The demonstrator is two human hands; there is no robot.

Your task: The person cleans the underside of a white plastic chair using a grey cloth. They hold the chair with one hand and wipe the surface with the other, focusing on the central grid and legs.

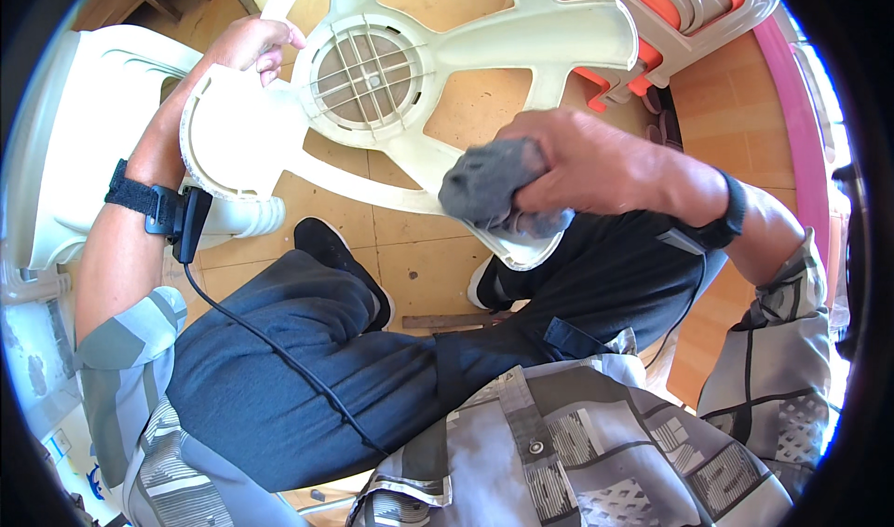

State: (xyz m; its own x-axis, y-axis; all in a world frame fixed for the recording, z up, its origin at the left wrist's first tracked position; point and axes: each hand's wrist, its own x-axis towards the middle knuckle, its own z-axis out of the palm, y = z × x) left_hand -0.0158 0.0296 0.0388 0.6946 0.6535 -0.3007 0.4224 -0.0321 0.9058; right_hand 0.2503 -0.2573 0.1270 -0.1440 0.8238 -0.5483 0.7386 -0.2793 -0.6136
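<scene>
In front of me, a white plastic base (482,42) with radiating legs and a connecting ring is held above the floor. Its round hub carries a grid of thin ribs. My left hand (255,45) grips the base at its upper left, behind one broad leg end; part of the palm and fingers is hidden. A crumpled grey cloth (485,181) is bunched in my right hand (569,160), pressed against the leg that points down toward my knee. That leg's rounded end shows below the cloth. The right hand looks slightly blurred.
White plastic furniture (119,101) stands close by my left arm. At upper right are stacked grey and orange plastic chairs (670,31). Tiled floor (412,248) lies below, with a thin brown strip (447,320) near my feet. A cable (279,359) runs from my left wrist across my lap.
</scene>
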